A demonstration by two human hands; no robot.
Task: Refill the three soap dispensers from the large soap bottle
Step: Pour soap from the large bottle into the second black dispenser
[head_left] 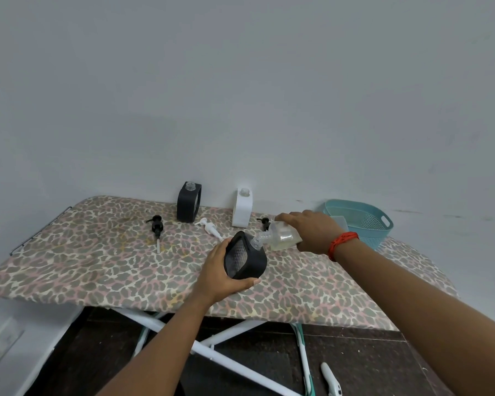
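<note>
In the head view, the pour will likely go best if the large soap bottle (283, 237) keeps its threaded mouth right at the open neck of the tilted black dispenser (245, 260) and is tipped slowly, so that nothing runs over the rim. The right hand (312, 231) grips the bottle round its body and leans it down to the left. The left hand (220, 277) wraps the dispenser from below and holds it over the ironing board (97, 267). Mouth and neck meet between the hands. The second black dispenser (188, 202) and the white dispenser (242, 208) stand open-necked by the wall, well apart from both hands.
</note>
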